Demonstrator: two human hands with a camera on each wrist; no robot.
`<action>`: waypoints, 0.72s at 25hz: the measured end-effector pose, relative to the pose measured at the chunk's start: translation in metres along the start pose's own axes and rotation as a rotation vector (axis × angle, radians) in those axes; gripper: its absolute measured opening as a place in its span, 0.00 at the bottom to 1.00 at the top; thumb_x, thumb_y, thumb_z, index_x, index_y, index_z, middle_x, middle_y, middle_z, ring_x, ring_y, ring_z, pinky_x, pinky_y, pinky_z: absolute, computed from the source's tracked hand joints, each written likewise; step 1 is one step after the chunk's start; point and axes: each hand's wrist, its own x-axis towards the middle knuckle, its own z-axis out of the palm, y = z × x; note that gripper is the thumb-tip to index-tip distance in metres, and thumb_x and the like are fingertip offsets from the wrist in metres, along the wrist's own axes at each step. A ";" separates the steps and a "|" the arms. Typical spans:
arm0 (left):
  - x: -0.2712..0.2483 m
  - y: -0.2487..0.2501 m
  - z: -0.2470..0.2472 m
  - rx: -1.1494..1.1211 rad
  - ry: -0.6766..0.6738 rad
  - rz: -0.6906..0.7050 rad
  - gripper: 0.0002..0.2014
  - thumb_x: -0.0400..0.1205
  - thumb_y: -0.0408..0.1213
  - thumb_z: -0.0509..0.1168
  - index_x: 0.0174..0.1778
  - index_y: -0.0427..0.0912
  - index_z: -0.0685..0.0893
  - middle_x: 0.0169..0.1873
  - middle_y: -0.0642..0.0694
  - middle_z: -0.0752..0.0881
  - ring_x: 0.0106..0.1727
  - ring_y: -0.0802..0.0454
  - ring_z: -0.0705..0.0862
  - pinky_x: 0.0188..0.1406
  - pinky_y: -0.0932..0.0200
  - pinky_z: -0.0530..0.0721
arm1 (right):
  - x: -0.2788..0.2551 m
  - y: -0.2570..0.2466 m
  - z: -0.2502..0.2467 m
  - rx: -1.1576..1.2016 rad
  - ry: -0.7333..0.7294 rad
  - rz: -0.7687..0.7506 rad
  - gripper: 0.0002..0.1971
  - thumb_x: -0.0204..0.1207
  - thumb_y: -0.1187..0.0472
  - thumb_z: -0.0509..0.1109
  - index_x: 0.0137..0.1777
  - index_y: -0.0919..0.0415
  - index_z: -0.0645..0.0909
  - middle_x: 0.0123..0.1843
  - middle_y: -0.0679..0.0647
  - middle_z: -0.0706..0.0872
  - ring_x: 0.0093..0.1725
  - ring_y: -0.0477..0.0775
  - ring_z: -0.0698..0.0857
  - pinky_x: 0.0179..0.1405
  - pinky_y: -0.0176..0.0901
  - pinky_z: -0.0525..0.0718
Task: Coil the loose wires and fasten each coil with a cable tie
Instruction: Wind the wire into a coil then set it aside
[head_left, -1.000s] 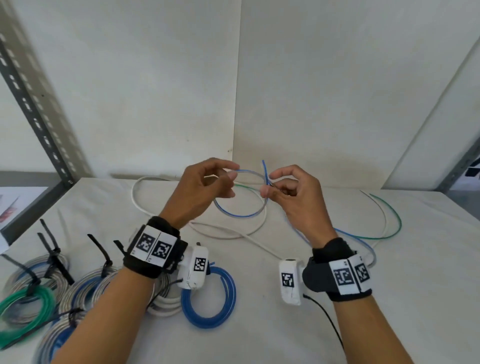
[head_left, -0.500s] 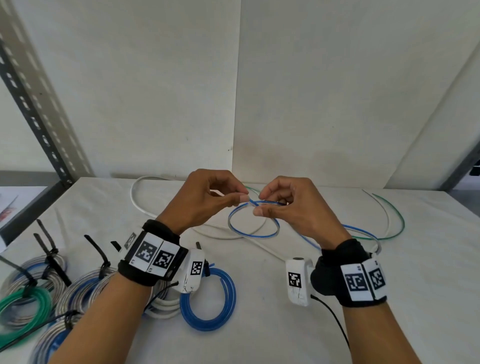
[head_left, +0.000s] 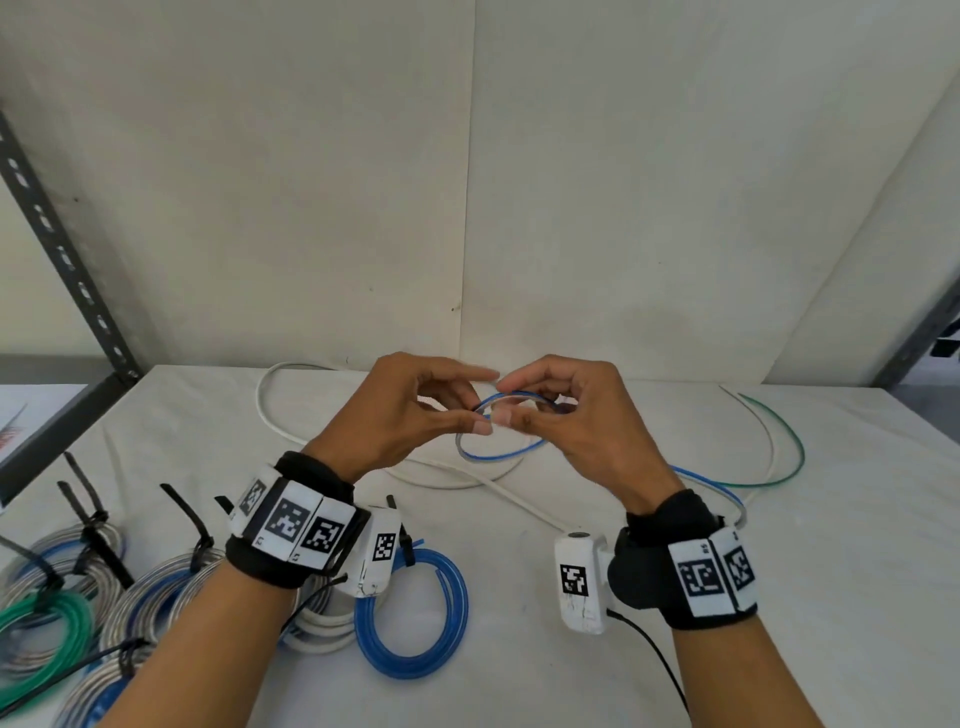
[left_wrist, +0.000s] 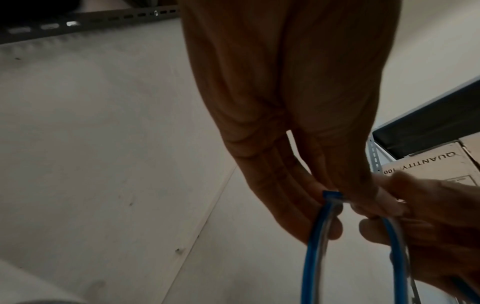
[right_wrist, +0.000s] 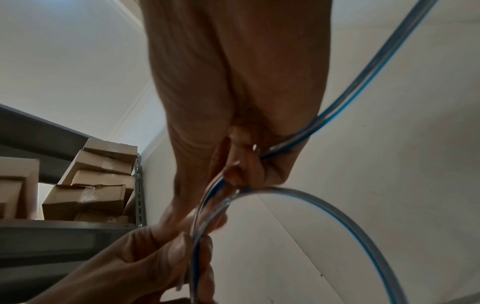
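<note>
A thin blue-and-clear wire (head_left: 498, 453) forms a small loop held above the white table (head_left: 649, 675), between both hands. My left hand (head_left: 480, 415) pinches the loop's top beside its cut end (left_wrist: 331, 195). My right hand (head_left: 511, 410) pinches the same loop just to the right, and the wire (right_wrist: 363, 70) runs on through its fingers. The wire's loose tail (head_left: 711, 480) trails off to the right on the table. A loose white wire (head_left: 332, 447) and a loose green wire (head_left: 789, 452) lie on the table behind and right.
Tied coils lie at the front left: a blue coil (head_left: 452, 639), a white coil (head_left: 317, 629), clear-and-blue coils (head_left: 150, 597) and a green coil (head_left: 52, 629), with black cable ties (head_left: 88, 514) sticking up. A wall stands behind; cardboard boxes (right_wrist: 98, 185) fill a shelf.
Both hands came lower and closer together. The wire's upright end was laid down into the loop, which is now smaller and pinched by both hands at the top.
</note>
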 end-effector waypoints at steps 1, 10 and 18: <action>0.000 -0.001 0.001 0.038 -0.024 0.015 0.16 0.71 0.38 0.81 0.56 0.45 0.94 0.39 0.51 0.91 0.40 0.53 0.91 0.47 0.62 0.87 | -0.001 0.000 0.000 -0.014 -0.047 0.002 0.12 0.68 0.62 0.86 0.50 0.55 0.91 0.44 0.48 0.94 0.49 0.58 0.90 0.44 0.47 0.83; -0.001 -0.002 -0.003 0.005 0.038 -0.043 0.08 0.74 0.37 0.80 0.47 0.44 0.94 0.35 0.46 0.91 0.36 0.47 0.92 0.45 0.54 0.91 | -0.001 0.005 0.007 -0.231 -0.074 -0.113 0.13 0.73 0.62 0.82 0.56 0.49 0.90 0.48 0.40 0.91 0.38 0.41 0.81 0.38 0.28 0.75; -0.004 0.008 -0.005 -0.174 0.029 -0.155 0.08 0.74 0.31 0.79 0.47 0.38 0.94 0.36 0.44 0.92 0.35 0.45 0.90 0.43 0.51 0.92 | -0.001 0.004 0.008 -0.220 0.027 -0.127 0.14 0.74 0.62 0.82 0.55 0.46 0.87 0.39 0.42 0.92 0.37 0.50 0.82 0.36 0.28 0.75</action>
